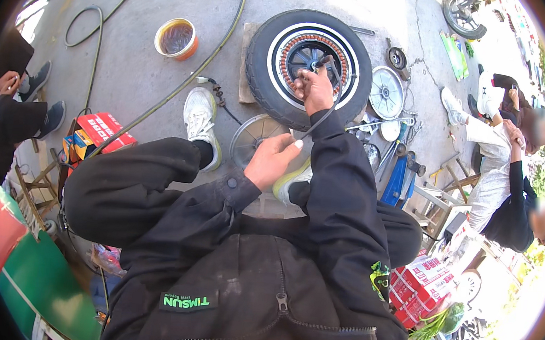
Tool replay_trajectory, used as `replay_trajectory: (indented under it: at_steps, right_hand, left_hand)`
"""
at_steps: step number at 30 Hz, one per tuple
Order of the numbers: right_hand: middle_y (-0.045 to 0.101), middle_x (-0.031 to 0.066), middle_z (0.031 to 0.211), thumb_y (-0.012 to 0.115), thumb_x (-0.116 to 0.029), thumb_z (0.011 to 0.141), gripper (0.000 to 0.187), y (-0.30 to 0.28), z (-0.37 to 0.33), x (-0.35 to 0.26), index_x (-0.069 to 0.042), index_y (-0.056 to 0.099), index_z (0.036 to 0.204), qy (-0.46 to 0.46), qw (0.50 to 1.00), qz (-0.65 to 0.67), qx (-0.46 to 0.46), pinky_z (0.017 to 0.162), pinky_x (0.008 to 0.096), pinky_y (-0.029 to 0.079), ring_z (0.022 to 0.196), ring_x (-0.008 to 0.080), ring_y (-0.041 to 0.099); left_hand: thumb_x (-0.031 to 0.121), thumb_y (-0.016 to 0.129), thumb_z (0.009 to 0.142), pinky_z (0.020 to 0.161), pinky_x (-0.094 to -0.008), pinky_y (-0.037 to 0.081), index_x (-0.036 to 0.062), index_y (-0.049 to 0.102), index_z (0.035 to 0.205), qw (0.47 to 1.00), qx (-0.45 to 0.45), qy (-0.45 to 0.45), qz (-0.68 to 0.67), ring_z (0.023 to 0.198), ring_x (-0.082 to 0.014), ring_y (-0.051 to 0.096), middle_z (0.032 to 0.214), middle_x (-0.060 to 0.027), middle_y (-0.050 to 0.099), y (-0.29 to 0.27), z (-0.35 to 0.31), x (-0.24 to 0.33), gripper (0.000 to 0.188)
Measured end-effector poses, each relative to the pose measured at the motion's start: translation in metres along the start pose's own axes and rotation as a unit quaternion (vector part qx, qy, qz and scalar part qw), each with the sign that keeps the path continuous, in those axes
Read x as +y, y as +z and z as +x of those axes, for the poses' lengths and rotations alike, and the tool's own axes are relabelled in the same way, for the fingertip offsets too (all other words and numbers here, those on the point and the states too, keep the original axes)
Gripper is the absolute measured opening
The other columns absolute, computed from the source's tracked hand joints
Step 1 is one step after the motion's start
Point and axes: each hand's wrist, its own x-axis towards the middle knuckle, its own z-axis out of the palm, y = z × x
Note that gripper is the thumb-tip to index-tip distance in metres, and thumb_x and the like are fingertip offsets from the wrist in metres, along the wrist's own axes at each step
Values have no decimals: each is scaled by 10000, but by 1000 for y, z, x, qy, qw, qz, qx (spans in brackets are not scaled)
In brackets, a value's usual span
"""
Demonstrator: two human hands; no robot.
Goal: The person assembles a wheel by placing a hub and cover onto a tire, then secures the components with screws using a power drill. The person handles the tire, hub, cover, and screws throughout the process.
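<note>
The tyred hub-motor wheel (pixel 264 65) lay with its open side up on the concrete ground (pixel 134 75), just beyond the shoes; its coil ring (pixel 313 37) was bare. The right hand (pixel 318 92) was over the hub centre, its fingers curled near the axle and a black cable (pixel 337 99); whether they were clamped on either I could not tell. The left hand (pixel 268 162) was above a silver disc (pixel 244 141), thumb raised; its fingers were mostly hidden, so their state could not be told. Opening the hub looked done; another silver disc (pixel 385 89) lay beside the tyre; work at the axle seemed under way, and closing the hub probably remained.
</note>
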Motion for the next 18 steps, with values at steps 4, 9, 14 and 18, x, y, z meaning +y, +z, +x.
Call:
replay_trajectory:
  at_steps: [4,9,14,18]
  right_hand:
    - [618,53,872,505,-120,1022,586,-16,-3,-4,-114,327,1581,78,986,-138,-43,502,271,426,616,143,553]
    - [703,153,865,530,-119,973,697,-37,4,-24,-393,363,1592,-221,438,-871,33,623,463,582,753,331,742]
    - [630,93,897,543,-210,1015,720,-48,11,-29,-467,250,1620,-173,196,-965,0,479,419,450,723,244,652]
    - [546,73,797,570,-174,995,823,-46,7,-37,-418,143,1655,-212,87,-974,-3,434,381,332,631,194,526]
  left_hand:
    - [297,625,1022,651,-298,431,-53,640,974,999,2,-11,-32,724,-84,493,770,-14,579,0,-5,8,354]
    - [309,627,1023,652,-293,438,-47,642,967,1000,6,-10,-13,718,-81,498,777,-11,584,-3,-3,1,360]
    - [323,632,1019,658,-295,447,-47,643,970,1000,-5,-7,-17,720,-90,518,790,-16,605,-1,0,3,373]
    - [342,630,1018,668,-299,456,-51,648,988,1000,-7,-2,-4,723,-101,533,806,-25,626,-2,0,-1,395]
